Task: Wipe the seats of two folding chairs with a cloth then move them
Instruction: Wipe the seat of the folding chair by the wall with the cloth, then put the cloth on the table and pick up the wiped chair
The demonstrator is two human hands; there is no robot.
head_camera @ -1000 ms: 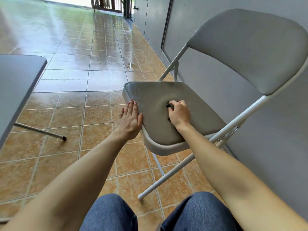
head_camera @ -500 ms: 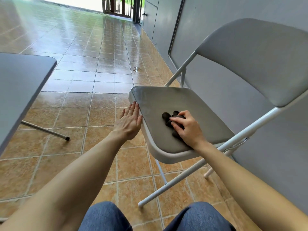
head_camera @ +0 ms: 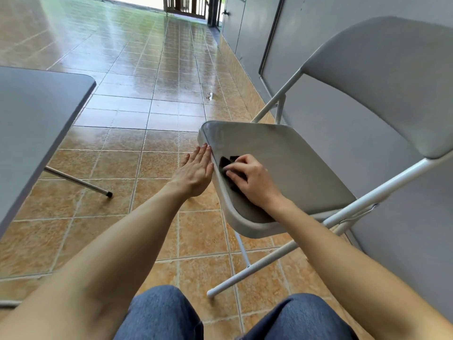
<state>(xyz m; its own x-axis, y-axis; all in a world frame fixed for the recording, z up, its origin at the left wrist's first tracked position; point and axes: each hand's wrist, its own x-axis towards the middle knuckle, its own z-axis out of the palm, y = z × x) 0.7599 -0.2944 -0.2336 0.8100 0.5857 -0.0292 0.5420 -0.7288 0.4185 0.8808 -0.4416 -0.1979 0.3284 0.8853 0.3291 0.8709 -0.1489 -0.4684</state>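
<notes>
A grey folding chair point(head_camera: 306, 168) with a white metal frame stands unfolded against the grey wall on the right. My right hand point(head_camera: 252, 180) presses a dark cloth point(head_camera: 226, 161) flat onto the seat near its left edge; most of the cloth is hidden under my fingers. My left hand point(head_camera: 196, 171) rests with straight fingers against the outer left rim of the seat, holding nothing. Only this one chair is in sight.
A grey folding table point(head_camera: 31, 123) fills the left side, one leg point(head_camera: 81, 184) ending on the tiled floor. The grey wall point(head_camera: 404, 241) runs close behind the chair. My knees in blue jeans point(head_camera: 161, 315) are at the bottom. A small wet spot point(head_camera: 209, 96) lies farther down the corridor.
My right hand has slid the cloth from the middle of the seat toward its left edge. The left hand has stayed on the rim.
</notes>
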